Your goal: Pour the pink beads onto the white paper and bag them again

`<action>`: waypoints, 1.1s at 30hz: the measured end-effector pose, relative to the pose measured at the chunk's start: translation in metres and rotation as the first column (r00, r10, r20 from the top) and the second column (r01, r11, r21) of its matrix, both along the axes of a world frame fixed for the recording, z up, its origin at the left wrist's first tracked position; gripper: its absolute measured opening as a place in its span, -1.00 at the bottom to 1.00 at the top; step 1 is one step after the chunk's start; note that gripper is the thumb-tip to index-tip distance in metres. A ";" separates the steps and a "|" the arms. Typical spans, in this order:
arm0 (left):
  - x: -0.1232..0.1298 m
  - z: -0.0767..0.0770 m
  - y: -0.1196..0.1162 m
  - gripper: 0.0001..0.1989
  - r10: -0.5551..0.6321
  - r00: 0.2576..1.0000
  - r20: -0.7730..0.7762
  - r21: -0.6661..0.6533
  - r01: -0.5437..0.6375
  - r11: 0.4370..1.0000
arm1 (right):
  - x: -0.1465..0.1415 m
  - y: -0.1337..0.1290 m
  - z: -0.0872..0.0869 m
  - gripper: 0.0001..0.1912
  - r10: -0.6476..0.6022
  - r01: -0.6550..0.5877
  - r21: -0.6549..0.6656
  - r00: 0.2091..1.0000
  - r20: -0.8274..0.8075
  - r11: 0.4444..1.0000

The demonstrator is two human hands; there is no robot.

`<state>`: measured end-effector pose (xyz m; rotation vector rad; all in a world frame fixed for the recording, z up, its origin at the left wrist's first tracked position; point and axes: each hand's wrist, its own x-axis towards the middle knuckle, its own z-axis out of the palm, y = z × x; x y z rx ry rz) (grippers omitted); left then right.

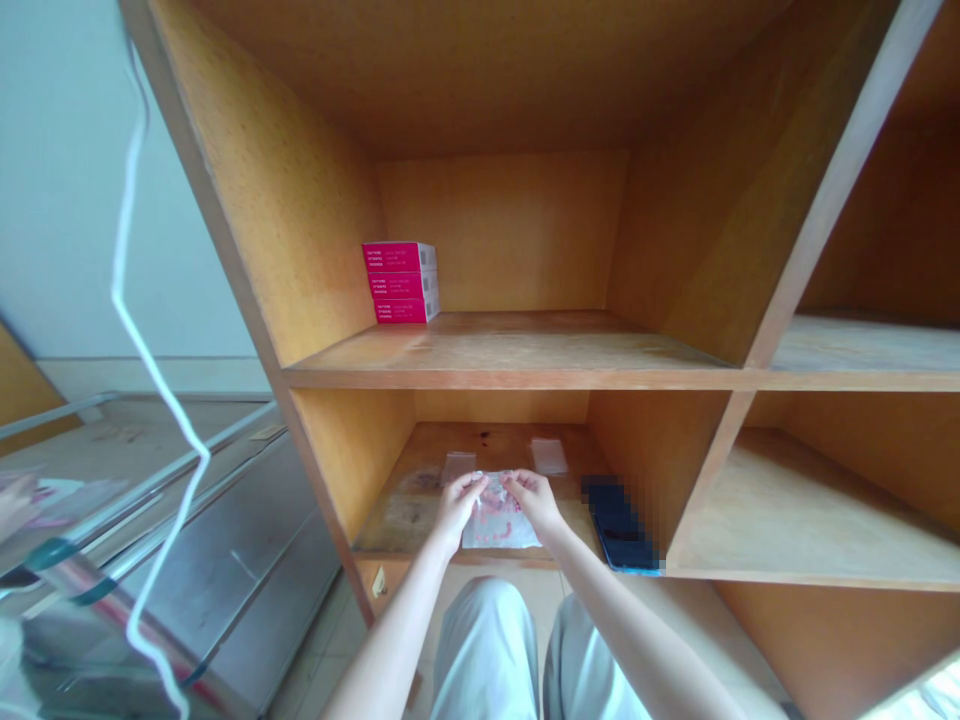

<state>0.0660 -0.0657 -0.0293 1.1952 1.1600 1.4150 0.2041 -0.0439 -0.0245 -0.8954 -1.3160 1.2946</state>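
A clear plastic bag (501, 530) with small pink and red pieces in it is held up at the front of the lower shelf. My left hand (459, 507) pinches its upper left corner between thumb and fingers. At the upper right corner, my right hand (534, 497) grips it the same way. Behind the bag, a small clear packet (458, 465) lies to the left on the shelf board. A second pale packet (550, 456) lies to the right, just beyond my right hand.
Three pink boxes (401, 284) are stacked on the upper shelf (510, 345) at left. A dark phone (624, 525), partly blurred out, lies at the lower shelf's right. A white cable (161, 380) hangs at left, before a metal-framed table (225, 450). Another person's hand (16, 500) shows there.
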 end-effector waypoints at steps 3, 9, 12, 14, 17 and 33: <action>0.000 -0.001 0.002 -0.70 0.010 1.000 -0.018 -0.032 -0.011 0.999 | 0.001 0.001 -0.002 -0.71 0.005 -0.005 -0.002 1.000 0.001 1.000; 0.003 0.002 0.003 -0.62 -0.081 0.993 -0.091 -0.069 0.074 0.995 | 0.001 -0.002 0.002 -0.75 0.029 -0.029 0.001 0.999 -0.034 1.000; 0.003 0.002 0.004 -0.62 -0.079 0.991 -0.110 -0.038 0.076 0.996 | -0.001 -0.003 0.003 -0.76 0.010 -0.009 0.024 0.999 -0.034 1.000; 0.003 0.001 0.005 -0.62 -0.079 0.990 -0.118 -0.027 0.077 0.997 | -0.002 -0.002 0.001 -0.78 -0.008 0.009 0.057 1.000 -0.029 0.998; 0.004 0.002 0.005 -0.64 -0.082 0.990 -0.116 -0.018 0.080 0.997 | -0.005 0.000 -0.004 -0.82 -0.032 0.033 0.109 0.999 -0.017 0.993; -0.006 0.017 -0.001 -0.66 -0.067 0.981 -0.183 -0.019 0.065 0.998 | 0.005 -0.001 0.004 -0.68 0.051 -0.053 0.061 0.998 0.031 0.997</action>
